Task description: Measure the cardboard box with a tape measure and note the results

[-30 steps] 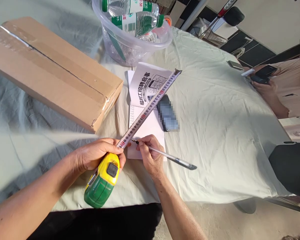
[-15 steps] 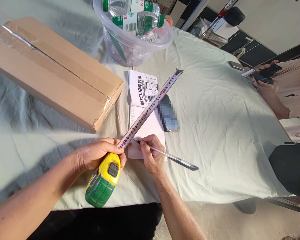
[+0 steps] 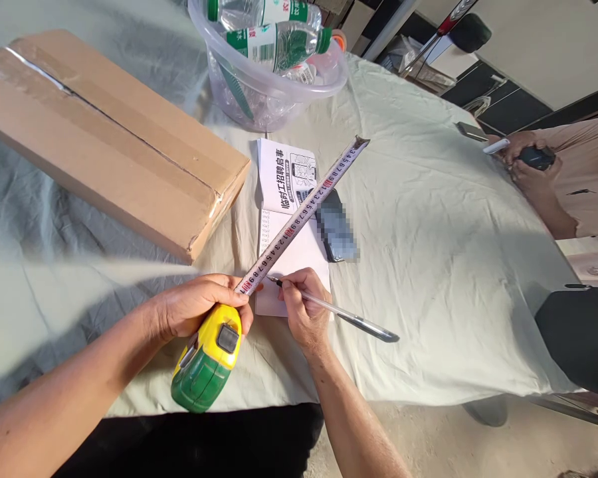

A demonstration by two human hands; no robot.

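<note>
My left hand [image 3: 204, 305] grips a yellow and green tape measure [image 3: 206, 362], with thumb and fingers at the mouth where the blade leaves the case. The blade [image 3: 289, 231] extends up and to the right, crossing above an open notebook [image 3: 289, 255] and ending past its upper right side. In my right hand [image 3: 306, 305] is a clear-barrelled pen [image 3: 359, 322], pinched with its tip close to the blade's lower edge, over the notebook page. Whether the tip touches the blade or paper I cannot tell. A smartphone [image 3: 336, 229] lies at the notebook's right edge, partly behind the blade.
A taped cardboard box [image 3: 114, 146] lies at the left. Behind the notebook stands a translucent plastic basin [image 3: 279, 99] holding several bottles. Pale cloth [image 3: 428, 265] covers the table. Across it at the right, another person's hands [image 3: 533, 159] hold a dark object. A black chair [image 3: 578, 338] stands nearby.
The notebook's lifted upper page has settled lower. My hands, tape measure and pen keep nearly the same pose. The other person's hands have shifted around the dark object.
</note>
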